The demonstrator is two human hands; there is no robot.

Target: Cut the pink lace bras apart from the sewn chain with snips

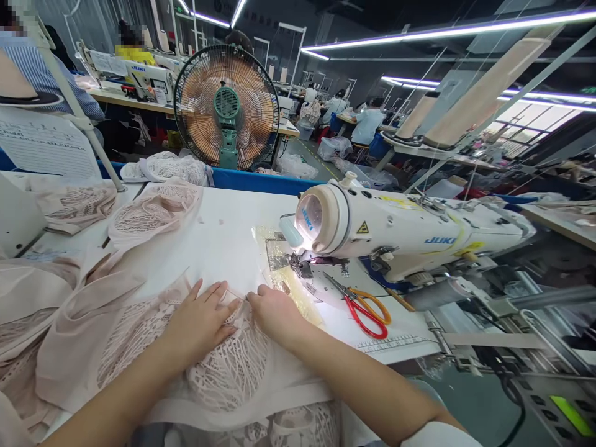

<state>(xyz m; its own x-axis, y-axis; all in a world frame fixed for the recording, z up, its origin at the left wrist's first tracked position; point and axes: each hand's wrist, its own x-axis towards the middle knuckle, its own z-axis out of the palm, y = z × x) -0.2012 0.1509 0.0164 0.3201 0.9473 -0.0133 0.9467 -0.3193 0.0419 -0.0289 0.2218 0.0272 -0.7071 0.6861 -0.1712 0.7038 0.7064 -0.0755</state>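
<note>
A pale pink lace bra [233, 372] lies across the front of the white table, its lace cups facing up. My left hand [200, 320] rests on the lace with its fingers spread. Just right of it, my right hand [272, 310] has its thumb and fingers pressed together on the top edge of the cup. The sewing machine's needle area [300, 264] is lit, a little beyond and right of my right hand, and the fabric is apart from it. Scissors [365, 310] with red and orange handles lie right of my right hand.
More lace pieces [153, 211] lie at the left and back left. The machine head [372, 223] spans the right side. A large fan [227, 105] stands behind the table. Other people sit farther back. A ruler strip [395, 343] runs along the right front edge.
</note>
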